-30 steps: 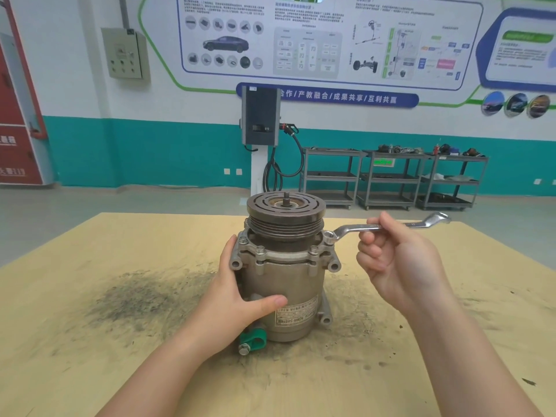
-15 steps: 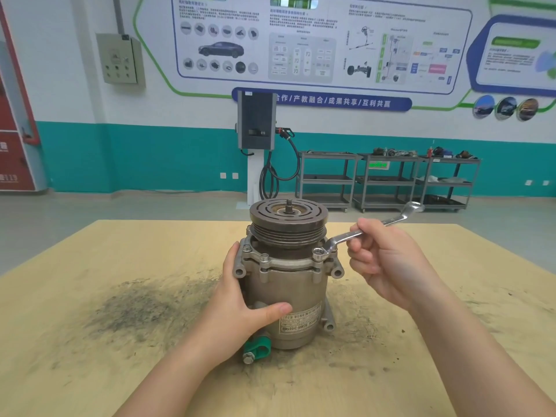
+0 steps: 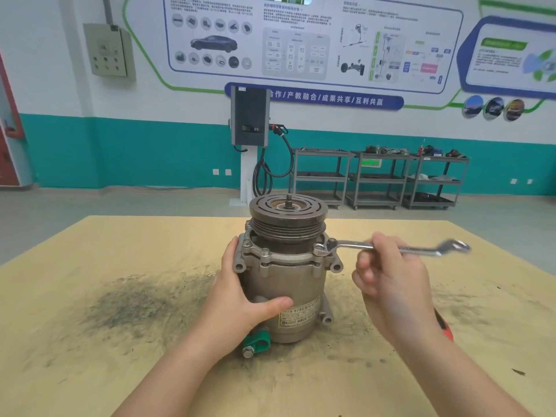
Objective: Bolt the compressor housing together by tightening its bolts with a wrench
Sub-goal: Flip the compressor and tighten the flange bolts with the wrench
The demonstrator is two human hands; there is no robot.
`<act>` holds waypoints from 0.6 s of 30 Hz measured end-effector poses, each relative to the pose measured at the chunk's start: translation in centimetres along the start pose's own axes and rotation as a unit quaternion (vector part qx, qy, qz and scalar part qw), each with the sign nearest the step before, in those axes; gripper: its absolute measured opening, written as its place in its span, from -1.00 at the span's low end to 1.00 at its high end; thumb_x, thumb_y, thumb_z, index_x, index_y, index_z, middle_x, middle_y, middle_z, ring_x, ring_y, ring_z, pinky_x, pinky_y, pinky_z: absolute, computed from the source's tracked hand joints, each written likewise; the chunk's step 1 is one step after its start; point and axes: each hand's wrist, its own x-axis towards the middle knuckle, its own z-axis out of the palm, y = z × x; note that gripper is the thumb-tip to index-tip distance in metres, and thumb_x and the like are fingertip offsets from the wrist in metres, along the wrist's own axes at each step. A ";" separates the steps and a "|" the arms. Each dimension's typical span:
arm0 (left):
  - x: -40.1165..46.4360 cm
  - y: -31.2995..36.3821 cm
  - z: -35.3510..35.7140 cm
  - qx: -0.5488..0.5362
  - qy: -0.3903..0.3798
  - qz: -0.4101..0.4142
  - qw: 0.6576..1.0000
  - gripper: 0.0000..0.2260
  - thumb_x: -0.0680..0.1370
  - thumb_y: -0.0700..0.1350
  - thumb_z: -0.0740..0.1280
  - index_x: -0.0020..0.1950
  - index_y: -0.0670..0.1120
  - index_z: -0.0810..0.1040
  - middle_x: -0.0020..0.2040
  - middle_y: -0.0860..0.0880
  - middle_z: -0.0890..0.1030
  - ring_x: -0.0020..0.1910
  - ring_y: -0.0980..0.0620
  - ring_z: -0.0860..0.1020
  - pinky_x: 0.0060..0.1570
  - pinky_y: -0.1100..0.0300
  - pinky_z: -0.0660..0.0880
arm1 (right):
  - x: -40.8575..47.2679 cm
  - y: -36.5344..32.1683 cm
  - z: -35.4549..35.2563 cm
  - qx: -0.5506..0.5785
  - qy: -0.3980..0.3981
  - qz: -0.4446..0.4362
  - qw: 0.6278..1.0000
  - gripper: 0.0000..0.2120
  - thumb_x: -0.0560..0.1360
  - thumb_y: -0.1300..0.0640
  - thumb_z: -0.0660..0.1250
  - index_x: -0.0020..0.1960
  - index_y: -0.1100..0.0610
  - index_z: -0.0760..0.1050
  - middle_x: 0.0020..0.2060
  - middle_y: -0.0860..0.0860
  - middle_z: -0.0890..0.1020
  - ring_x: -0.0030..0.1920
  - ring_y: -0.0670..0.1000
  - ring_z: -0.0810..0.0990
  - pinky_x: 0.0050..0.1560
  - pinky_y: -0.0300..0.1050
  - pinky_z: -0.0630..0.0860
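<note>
The compressor (image 3: 287,272) stands upright in the middle of the tabletop (image 3: 120,251), pulley end up. The left hand (image 3: 240,296) wraps the housing's side, thumb across the front, bracing it. The right hand (image 3: 388,284) has its grip curled round the shank of the wrench (image 3: 391,247), blurred with motion. The wrench's ring end sits on the bolt (image 3: 319,249) at the flange's front right, handle reaching out to the right, roughly level.

This looks like the tightening stroke on that bolt. Next, I'd say, comes a steady pull round while the left hand stops the body twisting, then on to the other flange bolts (image 3: 265,251).

A green clamp (image 3: 255,346) pokes out at the base, and something red (image 3: 444,328) peeps from behind the right wrist, clear of the wrench's swing. The pulley rim overhangs the flange, so the ring end has little headroom.
</note>
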 end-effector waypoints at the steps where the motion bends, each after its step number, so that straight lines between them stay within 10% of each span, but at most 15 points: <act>1: 0.0 0.0 0.0 0.000 0.000 0.003 1.000 0.29 -0.06 0.53 0.51 0.51 0.41 -0.17 0.52 0.22 0.28 0.49 0.13 0.30 0.51 -0.08 0.27 | -1.3 0.5 0.0 -0.021 0.018 -0.056 0.998 -0.72 0.61 0.23 0.21 -0.28 0.08 0.39 -0.53 0.05 0.48 -0.58 -0.07 0.33 -0.60 -0.29 0.22; 4: 0.1 -0.1 0.1 -0.008 -0.002 0.010 1.000 0.26 -0.04 0.51 0.53 0.49 0.43 -0.13 0.51 0.24 0.30 0.47 0.16 0.32 0.50 -0.05 0.28 | -4.4 1.4 1.6 -0.166 0.039 -0.225 0.959 -0.73 0.47 0.05 0.31 -0.37 0.03 0.35 -0.51 0.08 0.48 -0.54 -0.10 0.37 -0.51 -0.28 0.30; 8: 0.2 -0.1 0.3 -0.020 -0.003 0.018 1.000 0.18 -0.02 0.45 0.57 0.44 0.49 -0.06 0.41 0.29 0.39 0.42 0.16 0.40 0.47 0.01 0.32 | -5.1 2.1 4.4 -0.417 0.006 -0.456 0.786 -0.65 0.44 0.21 0.38 -0.41 0.09 0.28 -0.55 -0.04 0.32 -0.55 -0.03 0.28 -0.58 -0.20 0.28; 10: 0.2 -0.1 0.2 -0.025 -0.003 0.023 0.999 0.17 0.00 0.40 0.60 0.44 0.47 -0.04 0.39 0.32 0.38 0.43 0.16 0.39 0.47 0.03 0.31 | -4.9 1.4 4.8 -0.440 0.005 -0.476 0.762 -0.65 0.48 0.23 0.37 -0.42 0.14 0.32 -0.55 -0.01 0.35 -0.54 0.03 0.32 -0.56 -0.17 0.31; 14: 0.0 -0.2 0.0 -0.022 -0.002 0.018 1.000 0.22 -0.03 0.49 0.54 0.49 0.43 -0.08 0.46 0.28 0.35 0.44 0.21 0.35 0.49 -0.01 0.29 | -3.2 -2.4 4.2 -0.247 0.064 -0.318 0.913 -0.72 0.59 0.01 0.23 -0.28 0.05 0.39 -0.46 -0.06 0.57 -0.52 -0.14 0.48 -0.44 -0.35 0.40; 18: 0.0 0.0 0.0 -0.019 -0.006 0.014 1.000 0.24 -0.04 0.51 0.52 0.49 0.43 -0.10 0.47 0.25 0.34 0.45 0.16 0.35 0.49 -0.05 0.29 | 0.9 -4.6 2.4 -0.029 0.055 0.052 0.997 -0.77 0.63 0.17 0.21 -0.19 0.19 0.36 -0.53 0.03 0.44 -0.58 -0.12 0.31 -0.62 -0.32 0.21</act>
